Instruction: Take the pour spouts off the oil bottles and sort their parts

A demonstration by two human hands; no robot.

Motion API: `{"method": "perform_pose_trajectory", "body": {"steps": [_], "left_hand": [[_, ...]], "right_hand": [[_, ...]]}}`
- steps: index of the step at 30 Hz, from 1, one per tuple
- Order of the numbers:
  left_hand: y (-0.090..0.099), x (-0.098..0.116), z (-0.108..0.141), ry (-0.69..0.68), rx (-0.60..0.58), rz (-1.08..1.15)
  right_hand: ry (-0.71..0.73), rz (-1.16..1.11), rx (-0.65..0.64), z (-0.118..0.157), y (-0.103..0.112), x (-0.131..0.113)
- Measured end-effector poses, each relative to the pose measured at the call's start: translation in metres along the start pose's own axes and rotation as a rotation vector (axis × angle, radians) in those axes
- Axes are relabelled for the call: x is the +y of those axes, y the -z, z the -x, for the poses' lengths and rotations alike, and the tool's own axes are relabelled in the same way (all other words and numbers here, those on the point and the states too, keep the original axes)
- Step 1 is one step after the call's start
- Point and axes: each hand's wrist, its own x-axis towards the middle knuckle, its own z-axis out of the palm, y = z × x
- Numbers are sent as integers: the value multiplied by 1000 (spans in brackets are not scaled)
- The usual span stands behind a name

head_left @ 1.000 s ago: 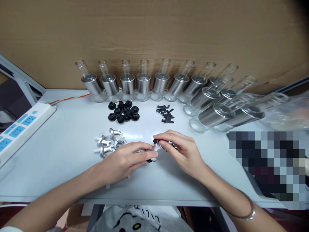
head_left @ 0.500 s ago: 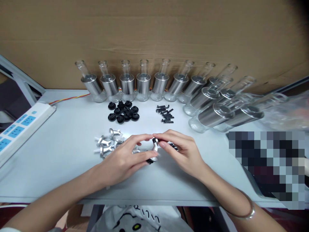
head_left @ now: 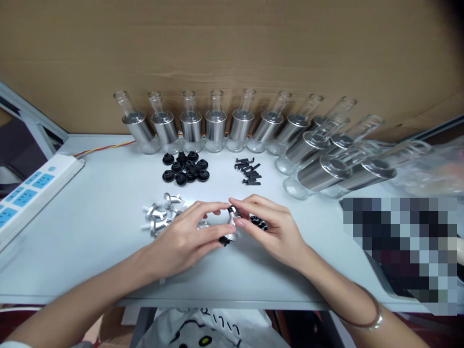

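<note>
Near the front middle of the table, my left hand (head_left: pixel 194 234) is closed on a silver pourer spout (head_left: pixel 232 227), gripping it between thumb and fingers. A black tip sits at the spout's upper end. My right hand (head_left: pixel 275 224) pinches a small black lever (head_left: pixel 236 210) against that tip; the fingers cover part of it. Several silver spouts (head_left: pixel 155 212) lie left of and partly behind my left hand. Small black parts (head_left: pixel 258 222) show beside my right hand. Further back are a pile of black stoppers (head_left: pixel 186 166) and loose black levers (head_left: pixel 250 171).
Glass bottles with metal sleeves (head_left: pixel 216 128) stand along the back and curve round to the right. A power strip (head_left: pixel 29 193) lies at the left. A blurred-out device (head_left: pixel 398 251) is at the right edge, near clear plastic wrap (head_left: pixel 435 169).
The silver spout has turned a little between my hands. The black lever at its tip now angles down along the spout's right side, and my right thumb has shifted slightly left and down.
</note>
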Motion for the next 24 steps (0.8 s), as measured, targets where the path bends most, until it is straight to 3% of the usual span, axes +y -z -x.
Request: {"method": "perform_pose_trajectory", "body": {"steps": [24], "left_hand": [[2, 0, 0, -5, 39, 10]], "right_hand": [[42, 6, 1, 1, 1, 0]]}}
